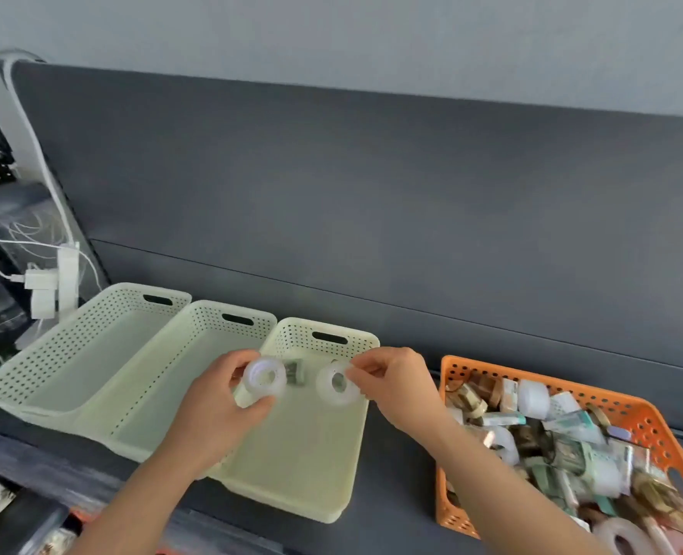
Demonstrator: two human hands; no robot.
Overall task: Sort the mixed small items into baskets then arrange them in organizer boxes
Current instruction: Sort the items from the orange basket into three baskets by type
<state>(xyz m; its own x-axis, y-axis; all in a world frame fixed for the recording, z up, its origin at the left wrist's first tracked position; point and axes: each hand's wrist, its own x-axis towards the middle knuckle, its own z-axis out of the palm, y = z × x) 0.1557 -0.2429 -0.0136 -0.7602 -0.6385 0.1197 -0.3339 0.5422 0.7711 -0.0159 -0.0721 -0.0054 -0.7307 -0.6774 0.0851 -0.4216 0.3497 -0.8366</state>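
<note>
Just below the frame's centre, your left hand [217, 406] curls its fingers round the first tape roll [263, 377], and your right hand [396, 384] pinches the rim of the second tape roll [336, 387]. You hold both over the far end of the right cream basket [291, 454]. The middle cream basket [195, 326] and left cream basket [51, 354] sit side by side to its left, and the orange basket [652, 420] of mixed small items fills the lower right.

A: How is the light?
B: Soft and even, fairly bright; only faint shade beneath the pale green perforated plastic baskets [91, 334].
A: And sharpness?
B: Middling. The orange perforated plastic basket [465, 370] blurs towards the right edge, and the dark grey flat panel [371, 194] bows with the wide lens.
</note>
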